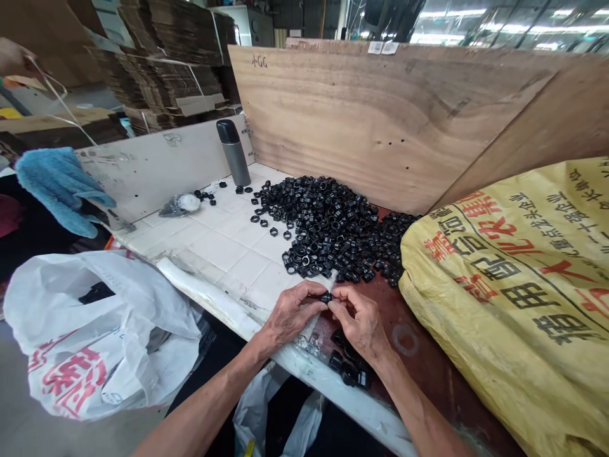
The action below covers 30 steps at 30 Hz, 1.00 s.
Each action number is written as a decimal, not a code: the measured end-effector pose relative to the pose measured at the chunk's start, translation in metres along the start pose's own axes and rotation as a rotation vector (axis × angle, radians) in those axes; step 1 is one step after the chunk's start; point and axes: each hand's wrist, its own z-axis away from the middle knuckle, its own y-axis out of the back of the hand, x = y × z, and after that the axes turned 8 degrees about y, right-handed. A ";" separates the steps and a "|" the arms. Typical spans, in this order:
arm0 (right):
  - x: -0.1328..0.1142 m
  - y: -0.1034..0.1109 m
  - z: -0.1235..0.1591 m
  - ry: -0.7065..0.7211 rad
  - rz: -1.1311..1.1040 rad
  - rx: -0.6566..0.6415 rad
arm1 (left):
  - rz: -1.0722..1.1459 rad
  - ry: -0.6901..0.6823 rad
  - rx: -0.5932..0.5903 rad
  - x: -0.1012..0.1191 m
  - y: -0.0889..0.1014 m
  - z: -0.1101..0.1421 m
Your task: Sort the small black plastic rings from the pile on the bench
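Note:
Between my two hands is a small black plastic fitting (326,297), pinched at both sides above the near edge of the table. My left hand (295,311) closes thumb and forefinger on its left side. On the other side, my right hand (358,315) grips it with thumb and curled fingers. Just beyond lies a big pile of black ring-shaped nuts (328,222), a few of them scattered leftward over white tiles. Several larger black fittings (349,371) lie under and beside my right wrist, partly hidden by it.
A yellow woven sack (504,285) bulges along the right side. Wooden boards (380,120) wall the back. A grey flask (234,155) stands at the back left, near a small plastic bag (181,204). A white bag (104,324) and blue towel (61,187) hang left. Another person's hand (19,58) holds a strap.

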 end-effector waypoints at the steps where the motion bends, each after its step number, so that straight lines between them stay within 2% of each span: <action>1: 0.000 -0.001 0.001 -0.034 -0.012 -0.011 | -0.012 -0.007 -0.006 -0.001 0.000 0.000; 7: 0.000 0.001 0.000 -0.204 -0.091 -0.104 | -0.093 -0.142 -0.052 0.001 -0.002 0.003; 9: 0.003 0.005 -0.002 -0.201 -0.028 -0.151 | -0.115 -0.095 -0.108 0.006 -0.001 0.003; 12: 0.013 0.011 -0.006 -0.062 0.178 -0.086 | -0.150 0.095 -0.195 0.013 -0.002 -0.001; 14: 0.022 0.011 -0.008 0.045 0.305 -0.017 | -0.225 0.167 -0.114 0.010 -0.005 -0.009; 17: 0.035 0.007 -0.011 0.114 0.451 -0.024 | -0.421 0.120 0.068 -0.002 -0.011 -0.029; 20: 0.044 0.003 -0.011 0.113 0.519 -0.034 | -0.561 0.027 0.080 -0.011 -0.019 -0.046; 22: 0.045 0.001 -0.010 0.109 0.519 -0.021 | -0.620 0.017 0.074 -0.012 -0.025 -0.051; 25: 0.044 0.000 -0.010 0.108 0.505 -0.008 | -0.654 0.044 0.069 -0.011 -0.031 -0.050; 30: 0.042 0.004 -0.011 0.095 0.437 0.002 | -0.590 0.122 0.162 -0.010 -0.030 -0.043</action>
